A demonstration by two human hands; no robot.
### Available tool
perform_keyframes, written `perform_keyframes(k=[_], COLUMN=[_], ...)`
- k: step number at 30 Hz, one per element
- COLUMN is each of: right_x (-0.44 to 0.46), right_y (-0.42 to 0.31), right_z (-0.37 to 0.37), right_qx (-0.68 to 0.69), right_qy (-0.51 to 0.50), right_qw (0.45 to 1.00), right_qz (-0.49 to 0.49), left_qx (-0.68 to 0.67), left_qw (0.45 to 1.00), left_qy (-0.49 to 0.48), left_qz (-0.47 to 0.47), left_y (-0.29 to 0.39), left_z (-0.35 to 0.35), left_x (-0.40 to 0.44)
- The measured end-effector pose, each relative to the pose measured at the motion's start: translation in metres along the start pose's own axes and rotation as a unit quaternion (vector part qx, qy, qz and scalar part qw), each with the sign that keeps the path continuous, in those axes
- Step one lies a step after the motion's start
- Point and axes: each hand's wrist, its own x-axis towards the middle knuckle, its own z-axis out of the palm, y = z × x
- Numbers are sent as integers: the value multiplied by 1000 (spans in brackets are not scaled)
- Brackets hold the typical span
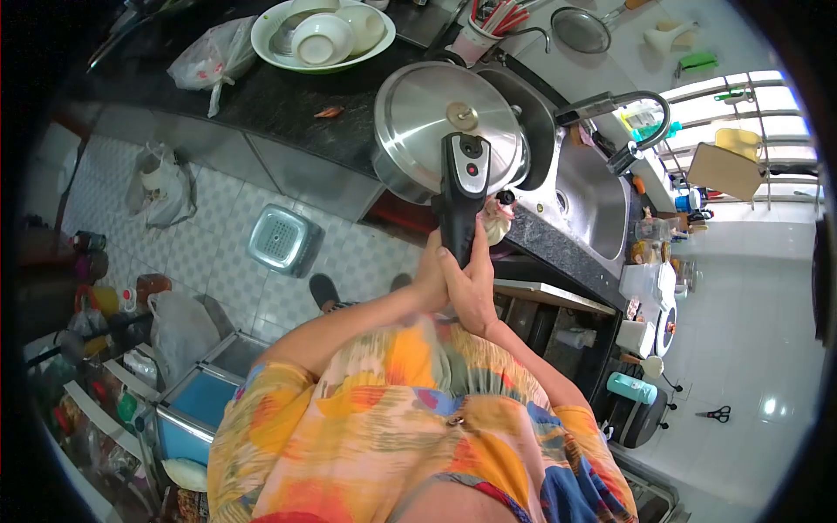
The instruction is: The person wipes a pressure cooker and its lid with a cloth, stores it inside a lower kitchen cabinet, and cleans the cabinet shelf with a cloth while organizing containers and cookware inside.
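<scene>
The left hand [429, 279] and right hand [473, 289] were closed together on the black handle [457, 222], likely because two grips steadied it better. The pressure cooker [423, 113] sat near the desk [292, 113] edge, beside the sink [597, 209], handle jutting toward the person, presumably for reach.

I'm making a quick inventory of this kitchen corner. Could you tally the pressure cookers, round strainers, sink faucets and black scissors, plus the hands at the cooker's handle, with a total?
Pressure cooker: 1
Round strainer: 1
Sink faucet: 1
Black scissors: 1
Hands: 2 (left hand, right hand)
Total: 6
</scene>
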Motion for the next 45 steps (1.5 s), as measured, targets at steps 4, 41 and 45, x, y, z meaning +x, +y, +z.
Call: perform_keyframes(k=[4, 41, 45], right_x=[0, -15, -16], right_y=[3, -23, -21], right_z=[2, -34, -35], right_qx=[-8, -2, 5], right_qy=[10, -134, -144], right_qw=[1000, 973, 971], right_qz=[-12, 187, 189], left_qx=[-218, -684, -679], left_qw=[953, 672, 676], left_qy=[48, -81, -80], left_qz=[-204, -273, -276], left_y=[-2, -22, -26], left_z=[6, -32, -30], left_x=[6, 60, 59])
